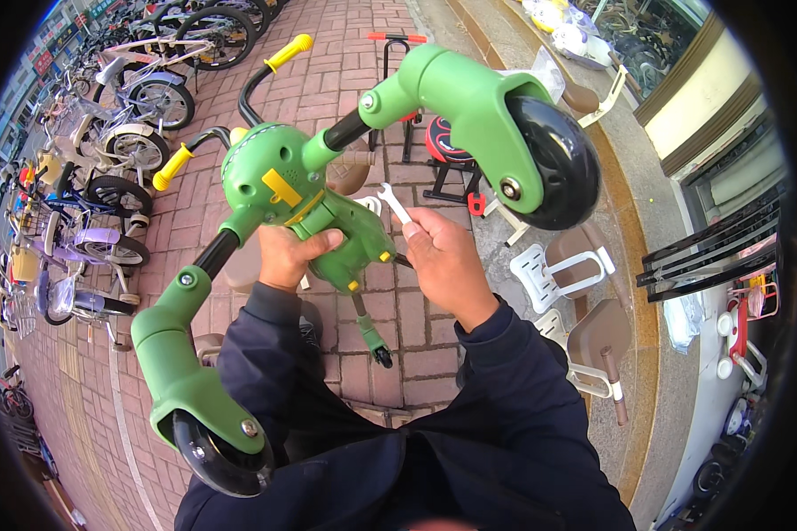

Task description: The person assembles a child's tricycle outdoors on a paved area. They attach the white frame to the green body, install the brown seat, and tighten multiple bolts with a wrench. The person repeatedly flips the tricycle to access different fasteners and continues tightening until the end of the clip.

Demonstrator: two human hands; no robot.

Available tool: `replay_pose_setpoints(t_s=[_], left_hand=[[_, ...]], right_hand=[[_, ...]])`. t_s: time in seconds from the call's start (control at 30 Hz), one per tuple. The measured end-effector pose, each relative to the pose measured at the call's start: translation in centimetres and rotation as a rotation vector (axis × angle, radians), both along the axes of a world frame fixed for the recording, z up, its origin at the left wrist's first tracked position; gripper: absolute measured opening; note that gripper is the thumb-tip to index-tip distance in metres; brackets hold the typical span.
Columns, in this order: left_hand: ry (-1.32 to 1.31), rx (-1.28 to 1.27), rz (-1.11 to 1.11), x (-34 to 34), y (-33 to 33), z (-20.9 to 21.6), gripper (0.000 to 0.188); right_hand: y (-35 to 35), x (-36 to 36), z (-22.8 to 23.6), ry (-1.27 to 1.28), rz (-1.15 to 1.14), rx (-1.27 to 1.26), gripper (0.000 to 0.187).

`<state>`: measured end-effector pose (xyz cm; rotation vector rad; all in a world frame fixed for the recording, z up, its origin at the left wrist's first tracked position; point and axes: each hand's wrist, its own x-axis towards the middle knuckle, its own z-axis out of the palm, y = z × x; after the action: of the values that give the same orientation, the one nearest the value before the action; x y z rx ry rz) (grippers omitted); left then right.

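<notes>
A green children's ride-on tricycle (350,243) is held up in front of me, tipped so that two black wheels (553,164) stick out toward me on green forks. My left hand (288,257) is wrapped around its body just below the round head part, thumb on top. In my right hand (447,265) is a silver open-ended wrench (394,203), pinched by its handle with the open jaw pointing up and left. The wrench is close beside the green body; whether they touch I cannot tell. Beyond the head part extend black handlebars with yellow grips (290,53).
Rows of children's bikes (137,133) line the left side of the brick pavement (350,53). Brown seats with white frames (598,336) lie at the right by a stone step (633,221). A black stand and a red-and-black item (447,142) are ahead.
</notes>
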<state>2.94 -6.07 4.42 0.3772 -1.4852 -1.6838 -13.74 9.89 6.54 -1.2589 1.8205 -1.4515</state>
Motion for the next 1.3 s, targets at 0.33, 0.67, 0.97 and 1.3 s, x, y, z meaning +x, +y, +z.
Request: replay_pose_setpoints(t_s=[0.33, 0.67, 0.97, 1.3], left_hand=[[0.036, 0.017, -0.008, -0.1, 0.3, -0.2, 0.07], [0.05, 0.031, -0.01, 0.2, 0.1, 0.2, 0.07], [0.037, 0.007, -0.006, 0.1, -0.2, -0.1, 0.069], [0.1, 0.07, 0.053, 0.2, -1.5, -0.6, 0.072]], right_hand=[[-0.3, 1.9, -1.4, 0.286, -0.075, -0.239, 0.032], [-0.3, 2.9, -0.7, 0.292, -0.032, -0.084, 0.038], [-0.3, 2.6, -0.5, 0.285, 0.006, -0.025, 0.039], [0.5, 0.3, 1.5, 0.097, -0.121, 0.03, 0.029]])
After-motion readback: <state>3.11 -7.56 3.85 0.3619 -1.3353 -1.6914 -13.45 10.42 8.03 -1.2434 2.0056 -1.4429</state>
